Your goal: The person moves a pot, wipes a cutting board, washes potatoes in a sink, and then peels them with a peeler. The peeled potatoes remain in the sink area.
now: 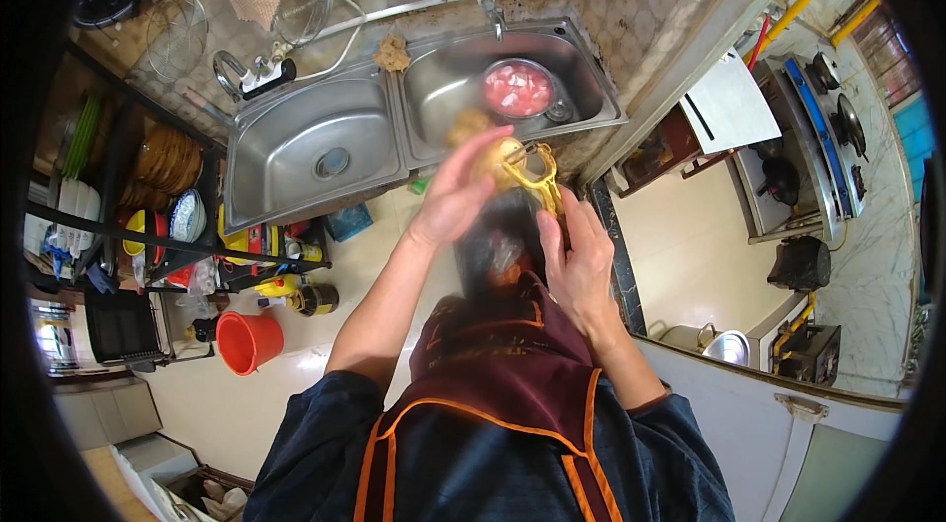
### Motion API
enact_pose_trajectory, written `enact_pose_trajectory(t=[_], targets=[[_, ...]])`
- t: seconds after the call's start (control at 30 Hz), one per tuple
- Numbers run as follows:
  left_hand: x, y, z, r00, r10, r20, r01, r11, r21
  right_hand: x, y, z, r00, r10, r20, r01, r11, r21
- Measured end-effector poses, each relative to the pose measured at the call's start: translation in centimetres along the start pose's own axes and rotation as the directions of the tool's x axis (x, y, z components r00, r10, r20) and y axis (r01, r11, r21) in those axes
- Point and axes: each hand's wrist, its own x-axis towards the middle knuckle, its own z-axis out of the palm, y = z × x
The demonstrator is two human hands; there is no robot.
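Note:
In my left hand (460, 189) is a pale, rounded piece of produce that looks like a potato (489, 158), partly hidden by my fingers. My right hand (580, 252) grips a yellow-handled Y-shaped peeler (545, 186), its blade against or very near the potato's right side. Below both hands stands a bin lined with a dark plastic bag (480, 241), with some scraps and clear plastic inside. Behind my left fingertips a blurred brown lump (469, 127) shows at the front of the right sink basin (436, 90).
A metal bowl (519, 88) of pinkish pieces in liquid sits in the right basin under a faucet (494, 16). The left basin (310, 130) adjoins it. A black dish rack (133, 226) and a red bucket (249, 342) stand left. A door frame (665, 71) rises right.

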Motion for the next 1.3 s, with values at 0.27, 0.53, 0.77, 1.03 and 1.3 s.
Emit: enact_pose_trajectory(t=[0.27, 0.53, 0.77, 1.03, 1.3], targets=[[-0.4, -0.2, 0.1, 0.998, -0.053, -0.037, 0.053, 0.999, -0.003, 0.0, -0.1, 0.2, 1.000, -0.010, 0.006, 0.011, 0.999, -0.034], [-0.3, -0.8, -0.3, 0.997, -0.082, 0.002, 0.082, 0.986, -0.146, 0.0, -0.1, -0.1, 1.000, -0.005, -0.007, 0.005, 0.999, -0.033], [-0.3, -0.9, -0.3, 0.997, -0.080, 0.007, 0.081, 0.984, -0.162, -0.1, 0.2, 0.4, 1.000, -0.001, -0.004, 0.001, 0.999, -0.044], [-0.3, -0.9, -0.1, 0.995, -0.096, -0.019, 0.091, 0.981, -0.168, 0.3, 0.3, 0.4, 1.000, 0.003, 0.020, -0.002, 0.999, -0.047], [-0.5, -0.8, 0.5, 0.994, -0.106, -0.027, 0.101, 0.984, -0.145, 0.5, -0.2, 0.4, 0.997, 0.040, 0.063, -0.038, 0.999, -0.037]])
